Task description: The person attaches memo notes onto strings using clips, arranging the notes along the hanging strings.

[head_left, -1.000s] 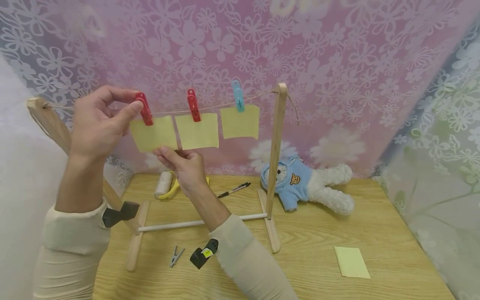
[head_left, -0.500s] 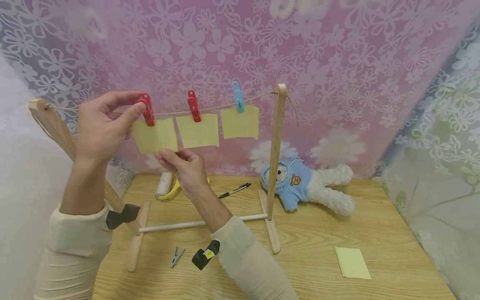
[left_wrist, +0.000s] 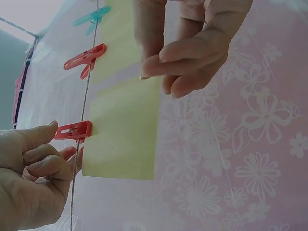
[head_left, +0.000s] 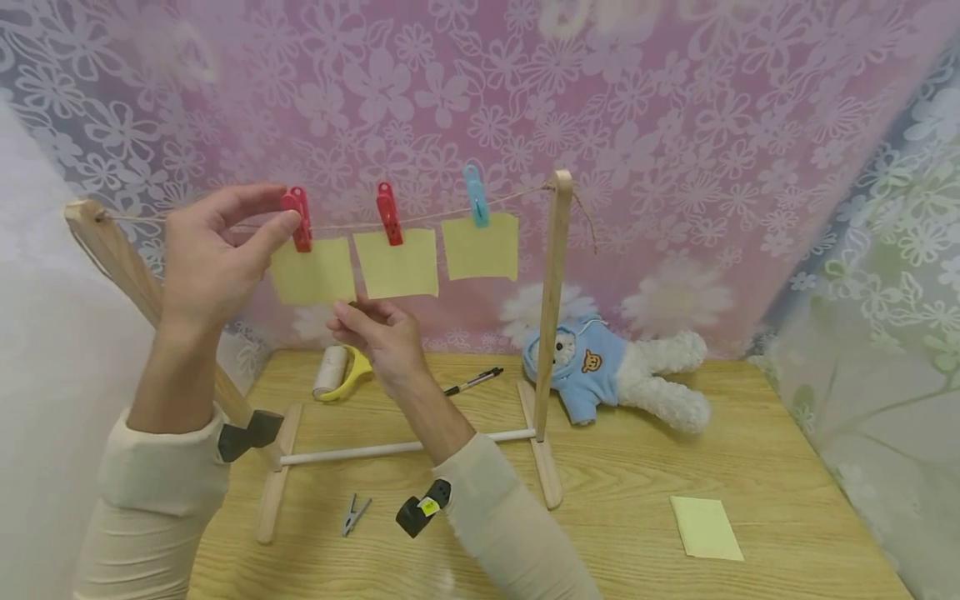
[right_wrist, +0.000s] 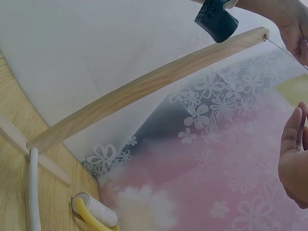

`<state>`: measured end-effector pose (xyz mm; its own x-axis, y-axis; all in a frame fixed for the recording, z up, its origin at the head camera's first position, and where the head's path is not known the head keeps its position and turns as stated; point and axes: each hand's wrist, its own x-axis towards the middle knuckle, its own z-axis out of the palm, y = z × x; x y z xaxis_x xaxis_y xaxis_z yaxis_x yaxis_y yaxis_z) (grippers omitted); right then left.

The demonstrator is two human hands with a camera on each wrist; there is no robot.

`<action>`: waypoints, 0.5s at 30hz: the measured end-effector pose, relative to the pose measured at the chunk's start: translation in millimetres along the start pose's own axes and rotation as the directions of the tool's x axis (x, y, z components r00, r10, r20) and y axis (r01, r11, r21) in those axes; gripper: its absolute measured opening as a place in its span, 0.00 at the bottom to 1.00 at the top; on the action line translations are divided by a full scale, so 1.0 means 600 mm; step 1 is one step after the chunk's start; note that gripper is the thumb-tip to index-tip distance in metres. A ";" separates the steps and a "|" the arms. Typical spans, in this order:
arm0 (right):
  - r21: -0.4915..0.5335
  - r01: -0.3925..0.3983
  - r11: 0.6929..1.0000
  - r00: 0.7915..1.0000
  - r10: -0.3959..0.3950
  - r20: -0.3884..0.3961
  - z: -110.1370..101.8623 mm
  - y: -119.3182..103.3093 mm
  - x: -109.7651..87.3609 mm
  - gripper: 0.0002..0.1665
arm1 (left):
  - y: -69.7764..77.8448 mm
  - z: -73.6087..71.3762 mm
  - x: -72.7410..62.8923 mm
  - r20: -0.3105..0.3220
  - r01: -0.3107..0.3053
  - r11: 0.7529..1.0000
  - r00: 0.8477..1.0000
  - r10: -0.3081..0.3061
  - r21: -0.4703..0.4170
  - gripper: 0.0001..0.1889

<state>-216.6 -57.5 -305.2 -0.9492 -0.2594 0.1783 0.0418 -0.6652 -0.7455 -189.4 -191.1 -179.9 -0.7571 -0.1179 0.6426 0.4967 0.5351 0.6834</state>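
My left hand pinches a red clothespin between thumb and fingers. That clothespin sits on the twine and bites the top edge of a yellow paper note. At the note's lower right corner, the thumb and fingertips of my right hand pinch the paper; in the left wrist view this right hand overlaps the corner. To the right, a second red clothespin holds another yellow note. Beyond it a blue clothespin holds a third note.
The twine runs between posts of a wooden stand with a white crossbar. On the table lie a grey clothespin, a pad of yellow notes, a pen, a white roll, a yellow-handled item and a teddy bear.
My left hand and the red clothespin have shifted slightly right with the note. My right hand has slid right along the note's lower edge to its corner, uncovering more of the yellow-handled item.
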 end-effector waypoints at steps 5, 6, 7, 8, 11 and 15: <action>-0.026 0.002 1.000 1.000 -0.002 0.005 -0.022 -0.001 -0.007 0.08 | -0.002 0.003 -0.002 0.000 0.019 1.000 1.000 -0.019 0.007 0.18; -0.049 0.004 0.999 1.000 -0.003 0.007 -0.028 -0.001 -0.009 0.08 | -0.003 0.003 -0.003 -0.002 0.019 1.000 1.000 -0.019 0.000 0.19; -0.079 0.001 0.997 1.000 0.000 0.010 -0.034 -0.001 -0.012 0.10 | -0.004 0.004 -0.004 -0.009 0.012 1.000 1.000 -0.012 -0.007 0.19; -0.116 0.001 0.993 1.000 0.001 0.015 -0.041 -0.001 -0.015 0.11 | -0.006 0.004 -0.005 -0.021 0.001 1.000 1.000 -0.001 -0.023 0.19; -0.236 0.000 0.972 0.999 0.009 0.035 -0.061 -0.001 -0.030 0.16 | -0.010 0.003 -0.011 -0.091 -0.017 0.992 0.996 0.005 -0.129 0.20; -0.430 0.045 0.902 0.996 -0.008 0.088 -0.086 -0.004 -0.056 0.17 | -0.019 0.005 -0.027 -0.237 -0.110 0.942 0.971 0.033 -0.318 0.19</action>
<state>-200.7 -10.8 -342.6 -0.9184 -0.3146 0.2400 -0.1393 -0.3106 -0.9403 -183.7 -193.0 -199.2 -0.6177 -0.2952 0.7289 0.6862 0.2504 0.6829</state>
